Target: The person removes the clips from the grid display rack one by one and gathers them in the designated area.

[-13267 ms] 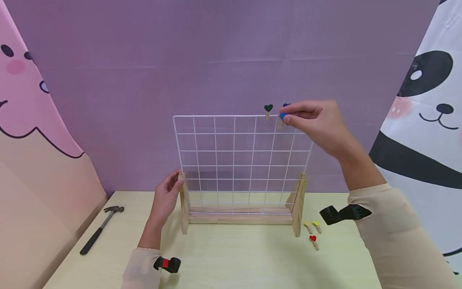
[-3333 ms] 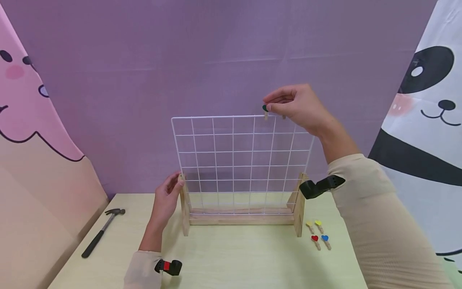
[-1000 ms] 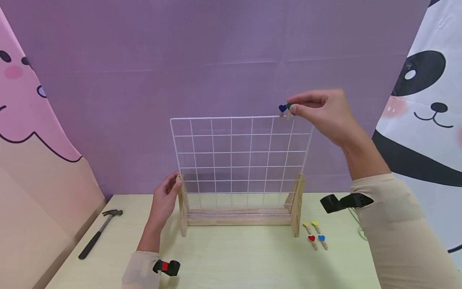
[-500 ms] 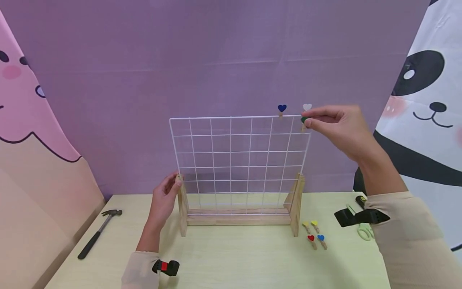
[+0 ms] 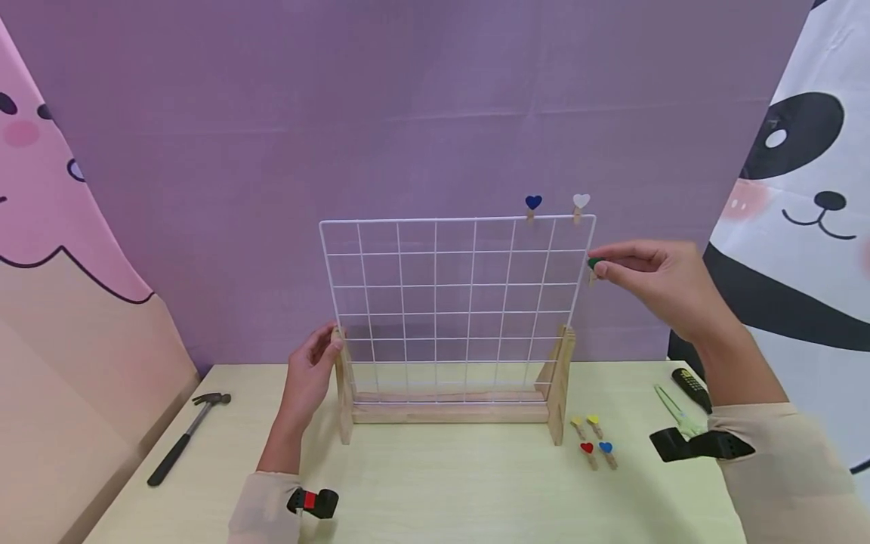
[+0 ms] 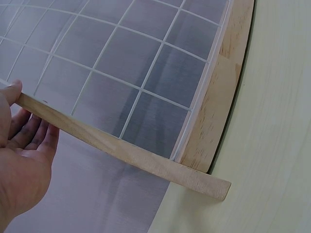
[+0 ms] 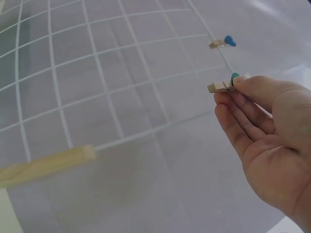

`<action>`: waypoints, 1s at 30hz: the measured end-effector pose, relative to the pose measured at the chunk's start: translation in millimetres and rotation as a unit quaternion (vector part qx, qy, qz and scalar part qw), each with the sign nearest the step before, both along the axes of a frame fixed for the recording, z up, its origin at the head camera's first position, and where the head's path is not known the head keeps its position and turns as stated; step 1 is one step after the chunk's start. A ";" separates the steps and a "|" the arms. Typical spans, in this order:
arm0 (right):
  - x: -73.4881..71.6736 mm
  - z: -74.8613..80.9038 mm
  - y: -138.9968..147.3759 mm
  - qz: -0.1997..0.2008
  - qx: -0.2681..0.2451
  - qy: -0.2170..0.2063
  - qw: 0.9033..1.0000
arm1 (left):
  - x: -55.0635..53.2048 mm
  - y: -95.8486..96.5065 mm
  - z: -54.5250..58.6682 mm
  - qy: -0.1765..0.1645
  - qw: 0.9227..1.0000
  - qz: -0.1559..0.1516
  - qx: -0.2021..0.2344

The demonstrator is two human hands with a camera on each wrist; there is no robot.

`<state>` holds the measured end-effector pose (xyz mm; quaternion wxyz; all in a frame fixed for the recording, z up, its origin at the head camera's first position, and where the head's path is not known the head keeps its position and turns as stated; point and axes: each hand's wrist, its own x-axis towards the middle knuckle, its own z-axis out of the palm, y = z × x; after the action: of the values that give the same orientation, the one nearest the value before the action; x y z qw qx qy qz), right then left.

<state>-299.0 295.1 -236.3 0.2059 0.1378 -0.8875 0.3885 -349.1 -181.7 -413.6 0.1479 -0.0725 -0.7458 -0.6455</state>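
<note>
My left hand (image 5: 311,370) grips the top of the left wooden upright (image 6: 116,148) of a stand, thumb on one side and fingers on the other. The stand holds a white wire grid (image 5: 455,285) upright. Beside the grid's right edge, my right hand (image 5: 662,283) pinches a small wooden clothespin (image 7: 221,87) with a green heart between thumb and fingers. On the top wire sit a clothespin with a dark blue heart (image 5: 533,202) and one with a white heart (image 5: 581,201), near the right corner.
Several heart clothespins, yellow (image 5: 593,421), red (image 5: 587,449) and blue (image 5: 606,448), lie on the table right of the stand. Farther right are a black remote-like device (image 5: 692,389) and a pale green-handled item (image 5: 673,408), partly covered by the arm. A hammer (image 5: 190,438) lies at left.
My right hand has taken the green-heart clothespin off the top wire and carried it right and down, past the grid's right corner. The white heart is now uncovered. My left hand stays put.
</note>
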 end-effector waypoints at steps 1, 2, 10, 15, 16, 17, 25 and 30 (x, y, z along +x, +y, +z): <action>0.5 -4.1 2.0 -0.003 0.003 -0.005 1.000 | 0.1 0.0 0.3 0.000 1.000 0.000 0.000; 1.2 -8.4 4.0 -0.006 0.006 -0.010 1.000 | 0.0 0.1 0.4 0.001 1.000 0.000 0.000; 6.0 -42.5 19.1 0.015 0.013 -0.021 1.000 | -1.8 -0.6 -1.9 0.000 1.000 -0.001 0.002; 9.2 -64.9 29.1 0.031 0.006 -0.017 0.999 | -2.1 -0.6 -2.2 0.006 1.000 0.003 0.002; 10.1 -70.4 31.2 0.032 0.005 -0.019 0.999 | -2.1 -0.4 -2.3 0.006 1.000 0.002 0.003; 10.8 -76.4 33.3 0.032 0.004 -0.022 0.999 | -2.1 -0.1 -2.3 0.007 1.000 0.000 0.004; 15.6 -121.5 45.7 0.034 -0.011 -0.046 0.998 | -1.2 0.4 -2.8 0.009 1.000 0.002 0.002; 17.9 -140.4 51.5 0.023 -0.017 -0.064 0.998 | -0.9 0.4 -1.6 0.008 1.000 0.002 0.002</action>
<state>-281.0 346.6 -376.7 0.1422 0.1298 -0.8888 0.4160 -349.9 -181.3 -415.2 0.1552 -0.0764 -0.7437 -0.6458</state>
